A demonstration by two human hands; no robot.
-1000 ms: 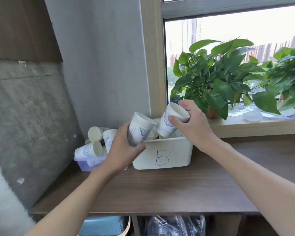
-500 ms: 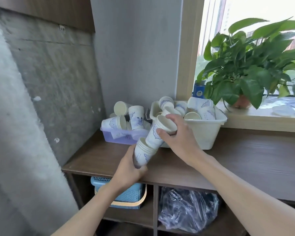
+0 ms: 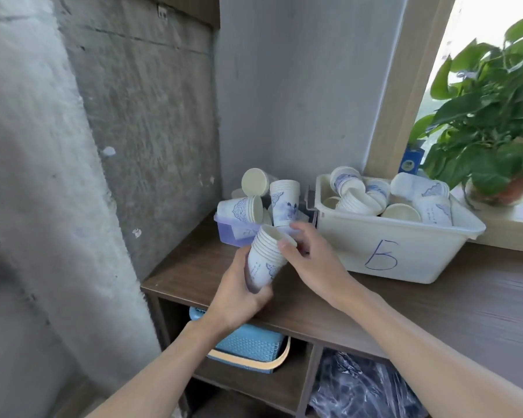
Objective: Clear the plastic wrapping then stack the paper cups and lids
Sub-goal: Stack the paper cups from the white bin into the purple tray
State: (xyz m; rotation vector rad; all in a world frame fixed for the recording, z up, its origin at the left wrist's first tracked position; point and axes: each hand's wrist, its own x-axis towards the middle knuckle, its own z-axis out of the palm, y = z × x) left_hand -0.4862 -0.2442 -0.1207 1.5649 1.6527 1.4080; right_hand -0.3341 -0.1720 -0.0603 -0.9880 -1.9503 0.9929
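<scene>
Several paper cups already sit nested as one stack of cups (image 3: pixel 264 257), held just left of the frame's centre above the front edge of the wooden shelf (image 3: pixel 435 300), so the stacking looks under way but far from finished. Many loose cups (image 3: pixel 355 200) lie tumbled in the white bin (image 3: pixel 420 260) at centre right, and more cups (image 3: pixel 284 200) stand and lie in the small purple tray (image 3: pixel 228 232) just left of it, some in short stacks of their own. A pale round disc (image 3: pixel 255 182) above the tray may be a lid or a cup's base; I cannot tell which. No wrapping shows on the cups themselves, and whether the crumpled dark plastic (image 3: pixel 360 390) in the cubby at lower right belongs to that step is unclear. The left hand (image 3: pixel 239 297) comes up from the lower left and wraps its fingers round the bottom half of the stack, tilting its mouth toward the upper right. The right hand (image 3: pixel 311 260) reaches in from the lower right, its thumb on the near rim and its fingers curled past the far side, seemingly pinching the top cup.
</scene>
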